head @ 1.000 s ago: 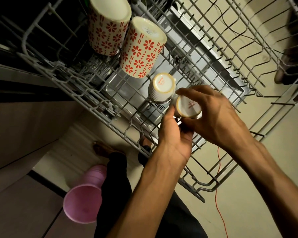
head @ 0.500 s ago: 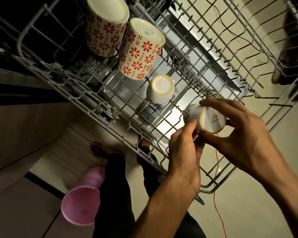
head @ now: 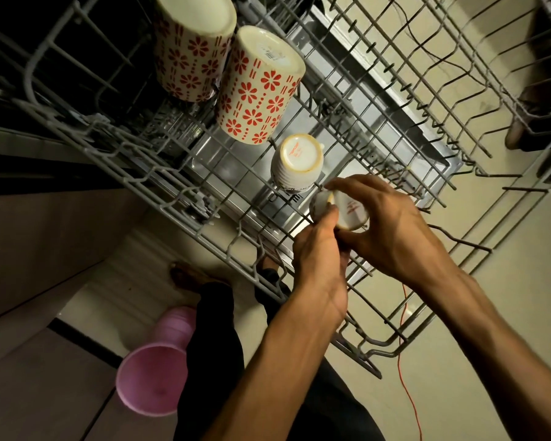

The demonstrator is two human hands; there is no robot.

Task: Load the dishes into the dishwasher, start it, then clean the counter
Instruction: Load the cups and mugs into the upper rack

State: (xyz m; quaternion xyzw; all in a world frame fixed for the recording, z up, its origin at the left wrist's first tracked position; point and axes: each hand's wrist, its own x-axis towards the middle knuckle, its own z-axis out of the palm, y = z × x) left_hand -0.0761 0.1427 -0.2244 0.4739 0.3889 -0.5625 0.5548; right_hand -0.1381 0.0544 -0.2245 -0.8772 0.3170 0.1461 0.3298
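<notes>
Cup (head: 347, 213) sits bottom-up, pinched between right hand (head: 392, 230) fingers and left hand (head: 318, 253) thumb, mouth down so it drains, just before another upturned cup (head: 296, 167) in the rack (head: 172, 186)

Small white cup (head: 347, 211) in both hands over the wire rack (head: 395, 128), bottom up.

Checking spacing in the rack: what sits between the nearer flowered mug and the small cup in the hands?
One small ribbed cup, base up, stands on the rack between the flowered mug and the held cup, seen in the head view.
</notes>
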